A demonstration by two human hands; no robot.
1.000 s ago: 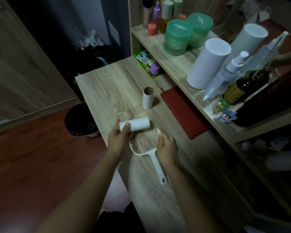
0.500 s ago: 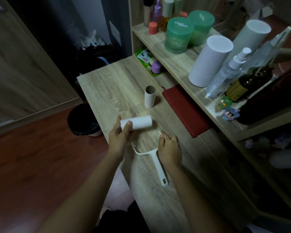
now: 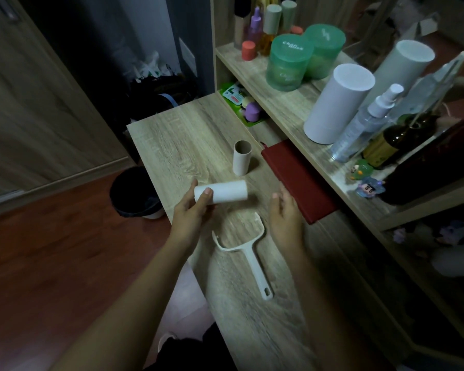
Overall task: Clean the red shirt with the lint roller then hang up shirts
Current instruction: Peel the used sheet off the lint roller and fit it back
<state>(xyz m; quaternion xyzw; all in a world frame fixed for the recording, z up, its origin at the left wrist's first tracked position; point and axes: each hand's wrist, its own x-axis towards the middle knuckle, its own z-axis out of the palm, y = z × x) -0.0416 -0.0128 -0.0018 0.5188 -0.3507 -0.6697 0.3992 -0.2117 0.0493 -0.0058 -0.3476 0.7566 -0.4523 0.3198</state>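
Note:
My left hand point(image 3: 189, 210) grips the left end of a white lint roll point(image 3: 225, 194), held level just above the wooden table point(image 3: 177, 140). The white roller handle point(image 3: 248, 254) lies flat on the table with its empty fork pointing away from me. My right hand point(image 3: 284, 215) hovers to the right of the fork with fingers relaxed, holding nothing. An empty cardboard core point(image 3: 242, 161) stands upright behind the roll. No shirt is in view.
A dark red notebook point(image 3: 299, 180) lies under the shelf edge, close to my right hand. The shelf point(image 3: 287, 111) carries green jars, white cylinders, a spray bottle and a dark bottle. A black bin point(image 3: 135, 192) stands on the floor left of the table.
My right hand has let go of the roller handle and lifted up and to the right. The handle now lies free on the table. My left hand still holds the roll.

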